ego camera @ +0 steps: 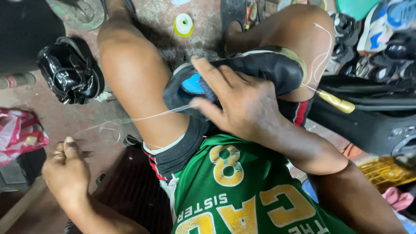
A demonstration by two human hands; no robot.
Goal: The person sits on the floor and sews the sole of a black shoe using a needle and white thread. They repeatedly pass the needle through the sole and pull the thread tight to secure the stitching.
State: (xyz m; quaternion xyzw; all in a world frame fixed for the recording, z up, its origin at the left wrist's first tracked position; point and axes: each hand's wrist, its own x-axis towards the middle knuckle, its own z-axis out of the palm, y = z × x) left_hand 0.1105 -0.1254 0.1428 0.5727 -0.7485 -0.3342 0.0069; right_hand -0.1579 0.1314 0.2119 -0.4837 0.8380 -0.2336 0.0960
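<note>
A black shoe with a blue insole lies clamped between my bare knees. My right hand rests over the middle of the shoe, fingers wrapped on its upper and holding it down. A pale thread runs from the shoe's opening out to the left. My left hand is a closed fist on the far end of that thread, low at the left and well away from the shoe. An awl with a yellow handle sticks out beside the shoe's heel on the right, with white thread looping over my right knee.
A glossy black shoe lies on the floor at the left. A yellow spool of thread stands on the concrete ahead. Several shoes are piled at the upper right above a dark bag. A pink-and-white bag lies at the far left.
</note>
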